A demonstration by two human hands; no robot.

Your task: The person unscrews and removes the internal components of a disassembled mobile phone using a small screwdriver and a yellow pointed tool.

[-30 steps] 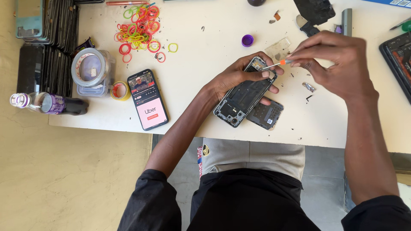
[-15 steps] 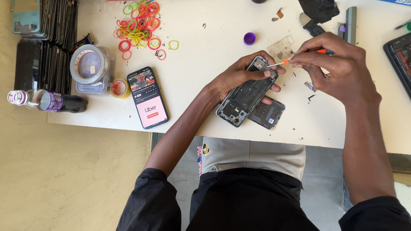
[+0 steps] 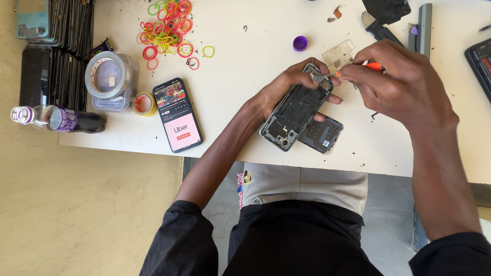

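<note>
Opened phone frame lies tilted at the near edge of the white table, and everything else is placed from it. Our left hand wraps over its upper left side, fingers curled shut around the rim, with a fingertip showing under its right edge. Our right hand sits just right of the frame's top corner, fingers pinched closed on a small orange-handled screwdriver whose tip meets that corner. A dark back panel lies partly under the frame's lower right side.

To do this well, we judge the driver should stand square to the screw, with light downward pressure and slow turns so the tip does not slip. The left hand should press the frame flat against the table. A lit phone lies well left of the frame, and loose coloured rubber bands lie beyond it, up and left.
</note>
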